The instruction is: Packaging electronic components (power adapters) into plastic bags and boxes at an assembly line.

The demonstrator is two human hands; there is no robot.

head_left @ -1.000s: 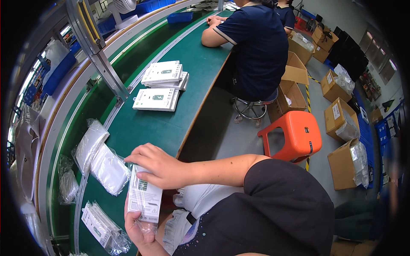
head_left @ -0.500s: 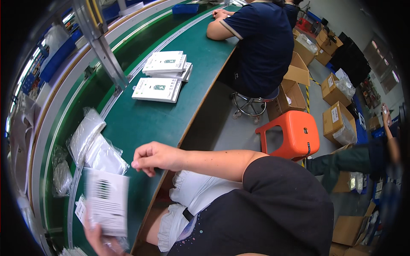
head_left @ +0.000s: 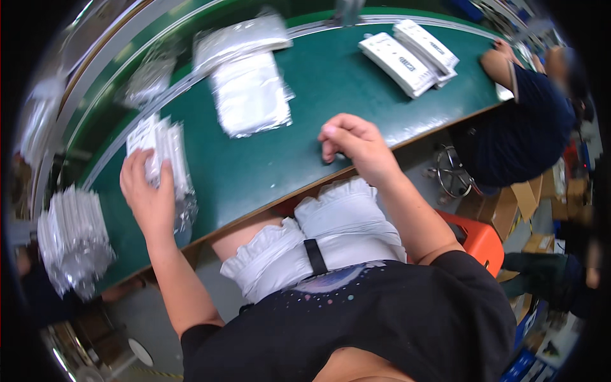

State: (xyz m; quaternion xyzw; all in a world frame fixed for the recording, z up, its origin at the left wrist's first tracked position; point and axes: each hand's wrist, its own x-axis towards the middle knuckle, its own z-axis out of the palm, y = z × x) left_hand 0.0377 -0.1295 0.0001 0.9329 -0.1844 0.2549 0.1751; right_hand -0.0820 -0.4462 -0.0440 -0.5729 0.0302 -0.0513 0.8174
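Observation:
My left hand (head_left: 151, 194) is at a small row of white packs in clear plastic (head_left: 170, 153) on the left of the green table. Its fingers lie on one side and the thumb on the other, gripping the packs from above. My right hand (head_left: 359, 148) hovers over the table's front edge, fingers loosely curled and thumb against them, with nothing visible in it. Between and beyond my hands lies a stack of flat clear plastic bags (head_left: 250, 95). A longer plastic-wrapped bundle (head_left: 245, 43) rests at its far end.
Several white printed boxes (head_left: 407, 63) are stacked at the far right of the green table (head_left: 318, 83). A larger row of bagged white packs (head_left: 73, 232) stands at the near left. To the right sits a co-worker in a dark blue shirt (head_left: 525, 127). An orange stool (head_left: 480, 245) is behind my right arm.
The view has swung left. My left hand no longer holds up the single white printed box and is now at the bagged packs on the table. My right hand stays curled.

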